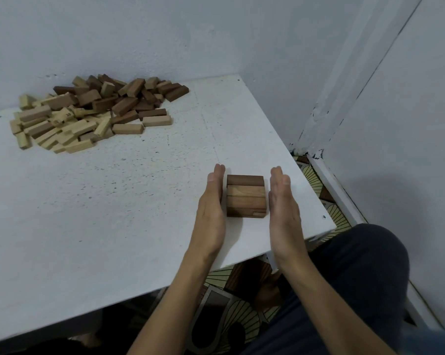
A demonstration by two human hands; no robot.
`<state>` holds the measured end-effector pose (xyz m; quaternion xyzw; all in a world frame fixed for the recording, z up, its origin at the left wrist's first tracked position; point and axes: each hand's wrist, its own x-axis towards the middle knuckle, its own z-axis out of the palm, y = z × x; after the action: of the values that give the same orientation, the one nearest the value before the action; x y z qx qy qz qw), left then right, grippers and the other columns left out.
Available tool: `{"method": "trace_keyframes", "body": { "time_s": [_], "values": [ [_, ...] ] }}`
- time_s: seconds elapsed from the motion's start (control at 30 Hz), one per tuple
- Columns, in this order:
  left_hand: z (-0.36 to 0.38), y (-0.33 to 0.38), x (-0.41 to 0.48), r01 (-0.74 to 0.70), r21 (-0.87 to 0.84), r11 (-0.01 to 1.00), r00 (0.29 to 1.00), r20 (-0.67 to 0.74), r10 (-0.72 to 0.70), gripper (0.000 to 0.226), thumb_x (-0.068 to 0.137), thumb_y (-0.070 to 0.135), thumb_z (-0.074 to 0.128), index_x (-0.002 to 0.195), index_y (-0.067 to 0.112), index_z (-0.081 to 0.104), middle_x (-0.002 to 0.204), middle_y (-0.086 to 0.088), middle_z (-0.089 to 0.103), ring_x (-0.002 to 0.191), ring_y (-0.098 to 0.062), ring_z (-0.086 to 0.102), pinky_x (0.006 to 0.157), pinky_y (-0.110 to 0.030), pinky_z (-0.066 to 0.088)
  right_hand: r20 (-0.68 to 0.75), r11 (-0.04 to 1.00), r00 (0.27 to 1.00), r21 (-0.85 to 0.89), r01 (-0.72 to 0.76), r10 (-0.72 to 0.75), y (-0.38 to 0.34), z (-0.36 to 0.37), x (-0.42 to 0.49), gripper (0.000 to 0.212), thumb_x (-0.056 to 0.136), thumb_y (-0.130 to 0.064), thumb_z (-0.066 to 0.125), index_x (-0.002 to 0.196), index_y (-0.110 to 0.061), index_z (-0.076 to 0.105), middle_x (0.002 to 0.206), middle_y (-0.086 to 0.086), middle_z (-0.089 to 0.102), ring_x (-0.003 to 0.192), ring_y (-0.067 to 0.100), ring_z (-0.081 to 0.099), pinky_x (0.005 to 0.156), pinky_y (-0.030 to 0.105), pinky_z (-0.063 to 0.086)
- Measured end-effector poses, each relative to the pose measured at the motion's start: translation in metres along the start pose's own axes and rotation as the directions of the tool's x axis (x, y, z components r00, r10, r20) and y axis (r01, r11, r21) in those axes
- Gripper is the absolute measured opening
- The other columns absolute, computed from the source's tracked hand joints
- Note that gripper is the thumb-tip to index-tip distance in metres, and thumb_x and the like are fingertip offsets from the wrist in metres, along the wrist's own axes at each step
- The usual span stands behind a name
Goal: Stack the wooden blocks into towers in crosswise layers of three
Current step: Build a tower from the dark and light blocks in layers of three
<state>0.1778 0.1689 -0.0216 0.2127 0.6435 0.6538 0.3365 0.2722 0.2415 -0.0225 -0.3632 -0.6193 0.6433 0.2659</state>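
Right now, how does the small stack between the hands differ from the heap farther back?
The stack is neat, its blocks squared side by side; the heap is a loose jumble. The stack holds few blocks, the heap many. The stack sits between the left hand and right hand; the heap lies untouched. Both are wood, on the white table.

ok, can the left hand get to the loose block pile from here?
Probably yes: the left hand is open and holds nothing, and only bare table lies between it and the pile.
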Motion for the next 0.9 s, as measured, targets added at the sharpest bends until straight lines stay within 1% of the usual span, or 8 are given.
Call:
{"method": "trace_keyframes", "body": {
  "time_s": [0.1, 0.13, 0.2, 0.3, 0.4, 0.5, 0.6, 0.9],
  "values": [
    [0.007, 0.007, -0.004, 0.003, -0.012, 1.000, 1.000, 0.031, -0.002, 0.042, 0.085, 0.073, 0.022, 0.092, 0.064, 0.063, 0.100, 0.049, 0.058, 0.108, 0.030, 0.044, 0.112, -0.021, 0.024, -0.016, 0.999, 1.000, 0.038, -0.005, 0.006, -0.004, 0.004, 0.002, 0.077, 0.089, -0.074, 0.019, 0.156, -0.036, 0.018, 0.156, -0.027, 0.022, 0.133, -0.021, 0.025, 0.118, 0.019, 0.016],
    [0.008, 0.007, -0.005, 0.007, -0.009, 1.000, 1.000, 0.026, -0.007, 0.043, 0.083, 0.071, 0.022, 0.091, 0.064, 0.064, 0.095, 0.052, 0.057, 0.104, 0.032, 0.045, 0.109, -0.019, 0.025, -0.018, 0.998, 1.000, 0.054, -0.009, 0.010, -0.004, 0.005, 0.004, 0.076, 0.091, -0.076, 0.019, 0.156, -0.036, 0.019, 0.154, -0.029, 0.022, 0.134, -0.020, 0.024, 0.120, 0.021, 0.015],
    [0.009, 0.006, -0.004, 0.013, -0.013, 1.000, 1.000, 0.009, -0.013, 0.042, 0.083, 0.070, 0.020, 0.102, 0.057, 0.056, 0.095, 0.054, 0.055, 0.103, 0.032, 0.045, 0.103, -0.016, 0.026, -0.022, 0.997, 0.999, 0.071, -0.025, 0.026, -0.001, 0.008, 0.006, 0.082, 0.086, -0.080, 0.022, 0.156, -0.036, 0.021, 0.155, -0.028, 0.024, 0.140, -0.015, 0.023, 0.123, 0.028, 0.015],
    [0.010, 0.003, -0.002, 0.019, -0.017, 1.000, 1.000, -0.007, -0.020, 0.052, 0.084, 0.068, 0.018, 0.122, 0.051, 0.050, 0.102, 0.051, 0.055, 0.107, 0.032, 0.042, 0.109, -0.016, 0.027, -0.018, 0.997, 0.999, 0.065, -0.038, 0.039, 0.002, 0.011, 0.007, 0.090, 0.080, -0.081, 0.022, 0.155, -0.034, 0.024, 0.157, -0.026, 0.026, 0.141, -0.013, 0.022, 0.124, 0.031, 0.015],
    [0.012, 0.004, -0.003, 0.022, 0.003, 1.000, 1.000, -0.019, -0.022, 0.065, 0.085, 0.067, 0.017, 0.138, 0.042, 0.046, 0.111, 0.048, 0.051, 0.108, 0.034, 0.039, 0.114, -0.017, 0.026, -0.021, 0.998, 0.999, 0.059, -0.033, 0.034, 0.003, 0.011, 0.008, 0.083, 0.085, -0.077, 0.020, 0.155, -0.033, 0.027, 0.157, -0.023, 0.028, 0.142, -0.009, 0.024, 0.124, 0.033, 0.017],
    [0.015, 0.004, -0.005, 0.025, 0.038, 0.999, 0.999, -0.027, -0.024, 0.076, 0.087, 0.066, 0.016, 0.154, 0.032, 0.030, 0.143, 0.035, 0.035, 0.128, 0.025, 0.030, 0.121, -0.021, 0.017, -0.022, 0.997, 0.999, 0.055, -0.045, 0.047, 0.004, 0.010, 0.008, 0.079, 0.087, -0.074, 0.019, 0.154, -0.033, 0.028, 0.157, -0.021, 0.031, 0.143, -0.006, 0.026, 0.124, 0.035, 0.019],
    [0.015, 0.001, -0.005, 0.028, 0.049, 0.998, 0.999, -0.032, -0.027, 0.074, 0.090, 0.065, 0.015, 0.155, 0.031, 0.026, 0.157, 0.023, 0.026, 0.140, 0.014, 0.022, 0.121, -0.021, 0.015, -0.012, 0.998, 0.999, 0.053, -0.046, 0.047, 0.004, 0.009, 0.008, 0.079, 0.088, -0.073, 0.019, 0.155, -0.032, 0.027, 0.158, -0.020, 0.029, 0.143, -0.007, 0.025, 0.124, 0.034, 0.018],
    [0.013, 0.001, -0.004, 0.027, 0.079, 0.997, 0.999, -0.023, -0.025, 0.071, 0.094, 0.061, 0.016, 0.156, 0.029, 0.026, 0.159, 0.019, 0.026, 0.138, 0.015, 0.023, 0.113, -0.010, 0.016, 0.007, 0.998, 0.998, 0.031, -0.060, 0.060, 0.000, 0.010, 0.006, 0.085, 0.083, -0.080, 0.024, 0.155, -0.034, 0.026, 0.159, -0.017, 0.029, 0.144, -0.003, 0.026, 0.123, 0.035, 0.020]
  ]
}}
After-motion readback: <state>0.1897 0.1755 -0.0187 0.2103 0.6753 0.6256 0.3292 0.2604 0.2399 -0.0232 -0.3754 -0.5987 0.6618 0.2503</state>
